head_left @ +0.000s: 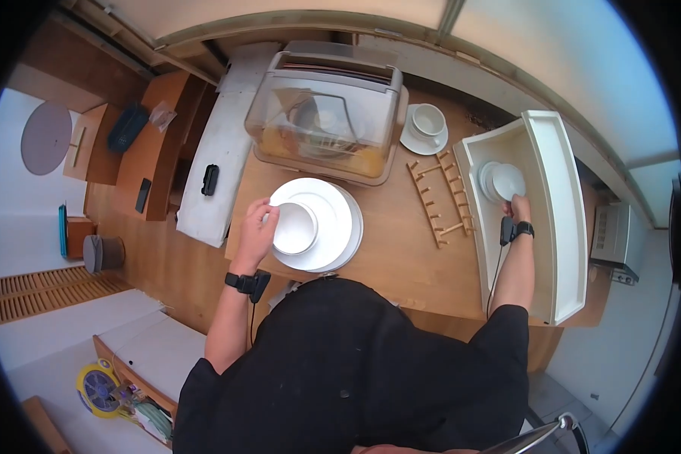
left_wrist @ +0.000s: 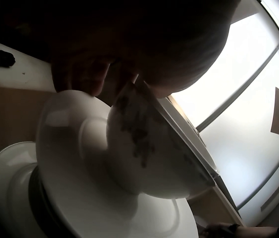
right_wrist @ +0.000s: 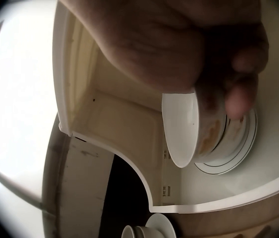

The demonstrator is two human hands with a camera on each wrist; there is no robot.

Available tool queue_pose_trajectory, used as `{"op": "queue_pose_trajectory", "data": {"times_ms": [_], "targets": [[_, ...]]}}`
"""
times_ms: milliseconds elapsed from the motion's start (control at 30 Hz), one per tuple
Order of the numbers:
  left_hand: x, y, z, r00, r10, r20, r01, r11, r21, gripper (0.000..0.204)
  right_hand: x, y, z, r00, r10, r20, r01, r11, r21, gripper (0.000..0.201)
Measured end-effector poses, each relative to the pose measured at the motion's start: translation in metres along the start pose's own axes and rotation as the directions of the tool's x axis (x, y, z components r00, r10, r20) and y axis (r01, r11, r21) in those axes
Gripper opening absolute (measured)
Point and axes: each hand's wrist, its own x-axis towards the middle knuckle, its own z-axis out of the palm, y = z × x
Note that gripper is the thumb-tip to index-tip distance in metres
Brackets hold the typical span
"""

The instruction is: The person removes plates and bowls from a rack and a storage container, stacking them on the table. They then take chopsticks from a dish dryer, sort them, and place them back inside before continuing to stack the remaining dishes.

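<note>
Two rims held at once, bowl (head_left: 295, 228) pinched by left hand (head_left: 257, 233), cup (right_wrist: 180, 130) gripped by right hand (head_left: 517, 208); lower cup (right_wrist: 232, 141) could be toppled by sideways drag.

Wood-toned surface (head_left: 386, 261). Lidded see-through container (head_left: 321, 125) at far side, left. Stacked white plates (head_left: 337, 242) nearer person, just beside it. Saucer (head_left: 414, 144) right of container. Wooden peg rack (head_left: 457, 195) lying between plates and open cream-white bin (head_left: 564, 219) at right.
</note>
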Motion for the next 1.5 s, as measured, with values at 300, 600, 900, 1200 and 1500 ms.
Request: {"op": "queue_pose_trajectory", "data": {"times_ms": [300, 600, 900, 1200, 1500], "targets": [[0.006, -0.016, -0.006, 0.990, 0.129, 0.059, -0.132, 0.990, 0.051, 0.034, -0.098, -0.039, 0.011, 0.990, -0.121, -0.071, 0.121, 0.993, -0.005, 0.032], [0.018, -0.023, -0.003, 0.975, 0.196, 0.103, -0.195, 0.981, -0.012, 0.031, -0.382, -0.118, 0.157, 0.848, -0.253, 0.466, 0.295, 0.955, -0.018, 0.044], [0.026, -0.035, -0.011, 0.955, 0.219, 0.201, -0.179, 0.964, -0.196, 0.039, -0.471, -0.156, 0.262, 0.707, -0.279, 0.650, 0.498, 0.849, -0.178, 0.043], [0.034, -0.035, -0.025, 0.887, 0.266, 0.378, -0.126, 0.927, -0.354, 0.041, -0.470, -0.139, 0.299, 0.752, -0.468, 0.464, 0.657, 0.591, -0.468, 0.046], [0.035, -0.027, -0.027, 0.832, 0.209, 0.514, -0.114, 0.971, -0.211, 0.042, -0.451, -0.130, 0.249, 0.765, -0.271, 0.584, 0.415, 0.901, -0.126, 0.058]]}}
